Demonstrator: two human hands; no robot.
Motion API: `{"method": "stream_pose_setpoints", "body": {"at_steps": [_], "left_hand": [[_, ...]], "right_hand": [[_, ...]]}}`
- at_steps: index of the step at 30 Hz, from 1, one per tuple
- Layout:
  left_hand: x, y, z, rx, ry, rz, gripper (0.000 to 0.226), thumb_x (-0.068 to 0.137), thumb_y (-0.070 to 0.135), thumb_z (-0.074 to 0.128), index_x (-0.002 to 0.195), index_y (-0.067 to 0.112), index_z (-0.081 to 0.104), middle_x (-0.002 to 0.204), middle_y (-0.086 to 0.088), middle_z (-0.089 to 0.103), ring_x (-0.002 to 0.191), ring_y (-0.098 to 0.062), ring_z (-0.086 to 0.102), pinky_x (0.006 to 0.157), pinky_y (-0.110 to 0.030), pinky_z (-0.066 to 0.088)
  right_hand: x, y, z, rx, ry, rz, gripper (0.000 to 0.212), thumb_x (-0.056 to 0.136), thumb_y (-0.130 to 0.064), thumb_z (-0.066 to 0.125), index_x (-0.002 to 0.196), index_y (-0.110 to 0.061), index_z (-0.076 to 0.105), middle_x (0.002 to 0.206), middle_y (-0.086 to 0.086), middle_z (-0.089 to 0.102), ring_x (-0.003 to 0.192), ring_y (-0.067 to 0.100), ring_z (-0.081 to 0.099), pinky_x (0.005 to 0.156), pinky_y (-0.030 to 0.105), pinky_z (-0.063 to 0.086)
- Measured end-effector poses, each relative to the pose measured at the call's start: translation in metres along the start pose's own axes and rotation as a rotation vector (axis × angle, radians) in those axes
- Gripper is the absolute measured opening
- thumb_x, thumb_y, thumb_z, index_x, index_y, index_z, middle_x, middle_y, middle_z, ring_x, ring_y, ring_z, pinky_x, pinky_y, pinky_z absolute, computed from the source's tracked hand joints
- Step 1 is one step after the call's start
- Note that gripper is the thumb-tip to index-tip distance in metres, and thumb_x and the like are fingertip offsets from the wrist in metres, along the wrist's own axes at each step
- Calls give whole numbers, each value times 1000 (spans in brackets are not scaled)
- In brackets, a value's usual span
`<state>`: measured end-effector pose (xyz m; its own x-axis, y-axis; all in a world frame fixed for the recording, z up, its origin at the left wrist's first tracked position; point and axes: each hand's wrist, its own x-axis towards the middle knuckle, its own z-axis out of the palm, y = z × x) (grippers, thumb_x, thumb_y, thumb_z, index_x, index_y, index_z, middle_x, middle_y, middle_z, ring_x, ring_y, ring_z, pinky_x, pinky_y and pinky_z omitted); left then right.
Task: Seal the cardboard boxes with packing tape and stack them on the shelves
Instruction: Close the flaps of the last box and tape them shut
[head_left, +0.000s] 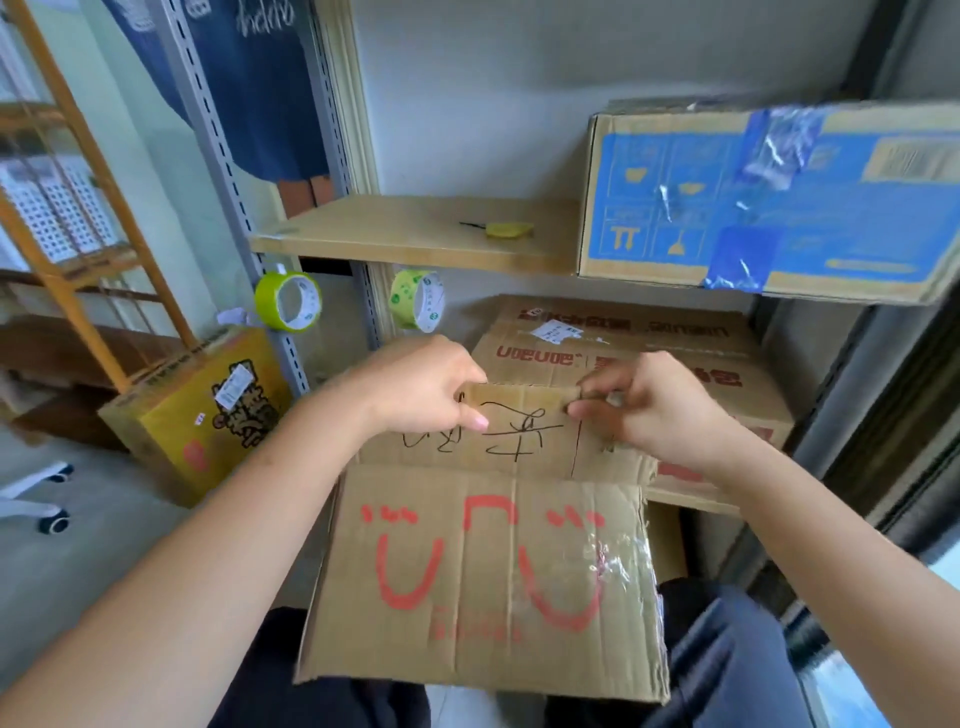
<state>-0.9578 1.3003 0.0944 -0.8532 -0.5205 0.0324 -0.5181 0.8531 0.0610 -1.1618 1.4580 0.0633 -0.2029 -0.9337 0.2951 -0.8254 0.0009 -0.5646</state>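
Note:
A brown cardboard box (488, 582) with red printed marks and black handwriting rests on my lap, tilted toward the shelves. My left hand (426, 389) grips the far flap's left corner, fingers curled over its edge. My right hand (644, 410) pinches the same flap's right corner. Two rolls of yellow-green packing tape (287, 301) (418, 299) hang under the upper shelf (405, 234). A blue-printed box (769, 202) sealed with blue tape sits on that shelf at the right. Brown boxes (634, 358) lie on the lower shelf behind my hands.
A small yellow tool (506, 229) lies on the upper shelf. A yellow printed box (202, 410) stands on the floor at the left beside the grey shelf upright (223, 171). An orange-framed rack (72, 208) and chair castors (52, 499) are at far left.

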Motion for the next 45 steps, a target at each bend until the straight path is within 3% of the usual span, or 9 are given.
{"method": "stream_pose_setpoints", "body": {"at_steps": [6, 10, 16, 20, 24, 28, 33, 39, 45], "left_hand": [[-28, 19, -92, -26, 85, 23, 27, 83, 47, 74, 63, 34, 60, 50, 13, 52, 48, -5, 46, 48, -26, 26], [-54, 28, -122, -86, 49, 72, 21, 83, 47, 74, 79, 27, 71, 68, 4, 67, 58, -14, 57, 52, -27, 37], [-70, 58, -71, -141, -457, 190, 20, 86, 35, 75, 81, 18, 65, 69, 4, 66, 59, -10, 57, 60, -30, 47], [-47, 83, -33, -367, -443, 207, 36, 89, 47, 69, 85, 12, 64, 55, 10, 48, 48, -5, 34, 46, -21, 26], [-29, 104, 8, -412, -485, 130, 45, 81, 55, 74, 81, 10, 71, 58, 7, 53, 51, -6, 42, 51, -24, 33], [-25, 101, 42, -647, -459, -47, 25, 80, 45, 80, 84, 20, 77, 76, 14, 72, 79, -2, 63, 79, -22, 47], [-28, 93, 67, -1006, -481, -213, 10, 80, 26, 82, 85, 23, 74, 83, 9, 76, 86, -1, 66, 87, -15, 46], [-32, 83, 77, -1194, -686, -346, 33, 85, 22, 77, 117, 16, 69, 121, 3, 70, 119, -5, 57, 96, -18, 37], [-34, 84, 80, -1216, -648, -263, 28, 89, 8, 72, 115, 12, 65, 80, 10, 70, 78, 4, 65, 72, -8, 47]], "right_hand": [[7, -66, -73, -63, 41, -119, 34, 88, -32, 72, 63, -14, 57, 58, 3, 44, 58, 23, 36, 58, 30, 37], [-6, -87, -102, 29, -60, -273, 43, 89, -30, 71, 59, -12, 47, 59, 2, 32, 58, 15, 26, 52, 28, 28], [-29, -57, -54, 164, -451, -183, 26, 90, -27, 72, 66, -17, 67, 59, 11, 46, 56, 20, 38, 54, 33, 34], [-43, -32, -23, 245, -585, -80, 38, 91, -29, 69, 57, -23, 52, 55, -6, 35, 54, 11, 30, 53, 22, 24], [-55, -12, -5, 219, -668, 55, 14, 87, -33, 67, 81, -22, 74, 71, -4, 67, 64, 7, 55, 65, 18, 43], [-70, 17, 1, 423, -655, 272, 17, 93, -26, 66, 100, -14, 76, 99, 4, 74, 94, 16, 65, 97, 36, 47], [-69, 26, 10, 672, -548, 337, 12, 83, -11, 77, 92, -11, 68, 86, -1, 67, 82, 10, 61, 79, 21, 48], [-68, 21, 23, 595, -465, 299, 18, 77, -13, 74, 92, -19, 67, 91, -6, 67, 88, 10, 62, 84, 28, 45], [-70, 18, 26, 529, -410, 347, 23, 81, -2, 73, 94, -19, 68, 90, -3, 69, 83, 9, 63, 81, 27, 50]]}}
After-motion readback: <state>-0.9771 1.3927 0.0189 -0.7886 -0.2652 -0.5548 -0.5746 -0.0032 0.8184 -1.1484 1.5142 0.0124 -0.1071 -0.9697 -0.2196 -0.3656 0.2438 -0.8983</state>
